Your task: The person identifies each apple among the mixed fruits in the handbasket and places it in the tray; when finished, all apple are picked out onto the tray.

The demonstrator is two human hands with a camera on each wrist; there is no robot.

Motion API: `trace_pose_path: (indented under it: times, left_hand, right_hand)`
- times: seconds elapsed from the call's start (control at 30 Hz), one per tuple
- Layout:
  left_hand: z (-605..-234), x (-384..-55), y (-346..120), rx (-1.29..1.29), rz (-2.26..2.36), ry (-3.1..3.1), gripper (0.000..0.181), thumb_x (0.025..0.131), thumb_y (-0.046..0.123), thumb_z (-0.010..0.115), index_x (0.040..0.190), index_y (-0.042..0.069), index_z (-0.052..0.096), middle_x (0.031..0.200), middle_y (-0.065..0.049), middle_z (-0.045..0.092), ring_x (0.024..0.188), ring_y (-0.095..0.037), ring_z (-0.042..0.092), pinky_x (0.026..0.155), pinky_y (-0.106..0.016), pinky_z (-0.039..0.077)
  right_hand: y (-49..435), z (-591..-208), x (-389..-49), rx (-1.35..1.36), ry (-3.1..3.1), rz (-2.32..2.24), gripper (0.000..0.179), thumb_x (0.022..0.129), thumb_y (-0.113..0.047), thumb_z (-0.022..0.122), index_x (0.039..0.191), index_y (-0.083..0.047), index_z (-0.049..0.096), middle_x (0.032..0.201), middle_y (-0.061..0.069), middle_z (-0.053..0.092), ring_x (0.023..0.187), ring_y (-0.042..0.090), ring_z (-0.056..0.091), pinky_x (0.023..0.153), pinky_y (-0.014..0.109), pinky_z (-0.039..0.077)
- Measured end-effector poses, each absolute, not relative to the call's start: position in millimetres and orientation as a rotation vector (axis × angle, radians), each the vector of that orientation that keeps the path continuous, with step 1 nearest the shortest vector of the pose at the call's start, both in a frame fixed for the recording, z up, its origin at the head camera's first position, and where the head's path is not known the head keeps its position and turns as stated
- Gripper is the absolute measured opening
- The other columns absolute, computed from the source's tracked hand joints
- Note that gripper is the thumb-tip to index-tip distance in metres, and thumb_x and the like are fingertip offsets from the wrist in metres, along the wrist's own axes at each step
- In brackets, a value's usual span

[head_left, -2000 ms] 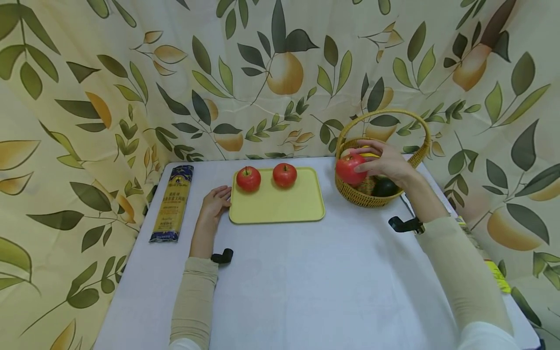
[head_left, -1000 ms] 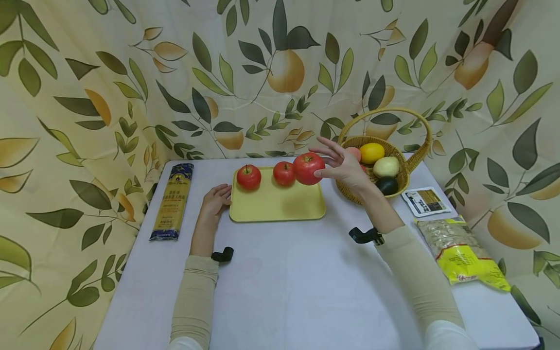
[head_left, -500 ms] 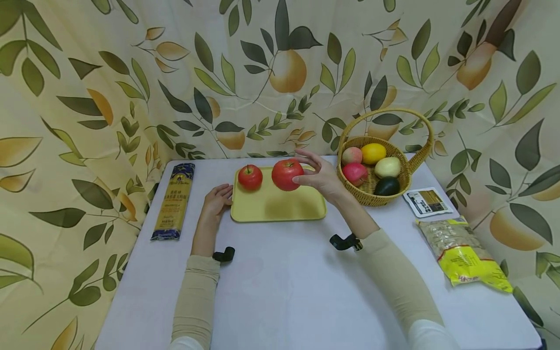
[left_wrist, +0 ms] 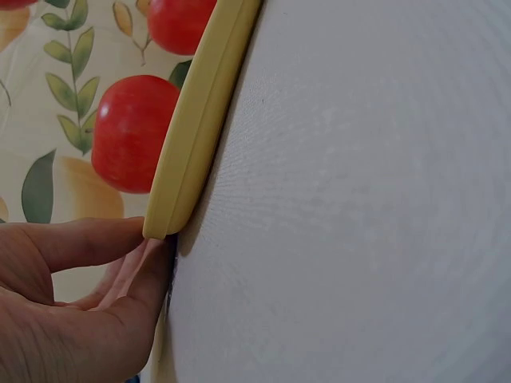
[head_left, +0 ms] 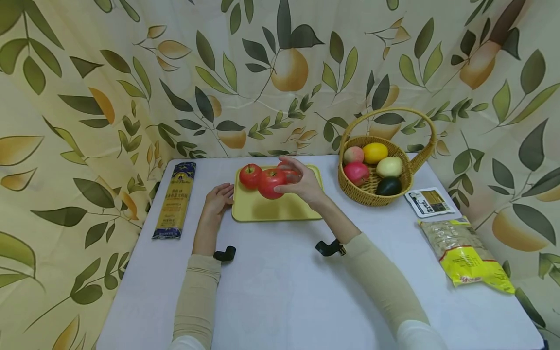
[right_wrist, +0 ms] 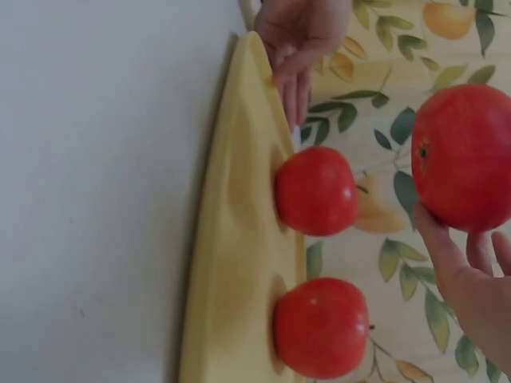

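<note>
Although half a second ago it hung further right, the red apple is now near the centre of the head view, above the yellow tray. Right hand holds it between thumb and fingers; left hand, fingers loosely extended, touches the tray's left edge.

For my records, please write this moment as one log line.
right hand: holds red apple above tray; left hand: touches tray edge; on tray: two apples

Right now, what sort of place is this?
Probably an indoor corner set up for recording, though I can't be sure. A leafy curtain hangs behind the table and along its sides, and there are wrist cameras at work.
</note>
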State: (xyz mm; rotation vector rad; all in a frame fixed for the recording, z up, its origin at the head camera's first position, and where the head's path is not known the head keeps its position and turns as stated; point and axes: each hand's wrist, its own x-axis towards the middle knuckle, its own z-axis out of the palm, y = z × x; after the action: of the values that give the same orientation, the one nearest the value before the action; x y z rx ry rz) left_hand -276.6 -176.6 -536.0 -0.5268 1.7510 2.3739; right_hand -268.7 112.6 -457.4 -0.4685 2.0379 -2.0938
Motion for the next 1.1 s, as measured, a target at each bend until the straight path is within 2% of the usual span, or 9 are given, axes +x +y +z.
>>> trace_pose_path:
  times: [0.13,0.3,0.57,0.93,1.1]
  left_hand:
    - [-536.4,-277.1,-177.7,-0.535,2.354,1.763,0.081,0.081,-0.033,0.044,0.156,-0.002,0.04,0.159,-0.02,0.046,0.147,-0.027,0.046,0.111,-0.032,0.048]
    - [-535.9,-276.6,-179.6,-0.523,2.371,1.742,0.079,0.083,-0.032,0.045,0.156,-0.003,0.04,0.158,-0.021,0.047,0.147,-0.027,0.046,0.116,-0.038,0.044]
    - [-532.8,-276.5,-178.4,-0.505,2.381,1.735,0.079,0.082,-0.033,0.043,0.156,-0.005,0.038,0.159,-0.023,0.045,0.148,-0.029,0.044,0.118,-0.039,0.042]
    - [-532.7,-276.8,-177.8,-0.531,2.384,1.741,0.08,0.082,-0.032,0.043,0.156,-0.004,0.039,0.158,-0.022,0.047,0.147,-0.028,0.046,0.117,-0.038,0.043]
    - [-534.1,-277.8,-178.8,-0.534,2.387,1.729,0.08,0.081,-0.032,0.043,0.156,-0.004,0.039,0.158,-0.022,0.047,0.147,-0.028,0.046,0.117,-0.038,0.043]
  right_hand:
    - [100.0,-469.3,-269.8,-0.437,2.088,-2.093,0.071,0.083,-0.004,0.085,0.148,-0.014,0.056,0.138,0.01,0.061,0.123,0.034,0.059,0.097,0.041,0.059]
    - [86.2,-485.7,-273.4,-0.398,2.087,-2.101,0.075,0.082,0.0,0.084,0.15,-0.007,0.053,0.136,0.01,0.061,0.124,0.035,0.057,0.099,0.039,0.057]
    - [68.6,-511.8,-279.3,-0.341,2.034,-2.117,0.075,0.079,0.004,0.085,0.148,-0.006,0.056,0.132,0.011,0.063,0.12,0.033,0.06,0.095,0.032,0.055]
    - [52.1,-526.6,-283.6,-0.288,2.071,-2.015,0.076,0.076,0.002,0.089,0.145,-0.013,0.061,0.138,0.01,0.061,0.126,0.032,0.057,0.105,0.044,0.053]
    - [46.2,-531.6,-284.4,-0.284,2.077,-1.984,0.076,0.076,0.006,0.087,0.145,-0.011,0.061,0.138,0.012,0.061,0.127,0.031,0.058,0.107,0.042,0.053]
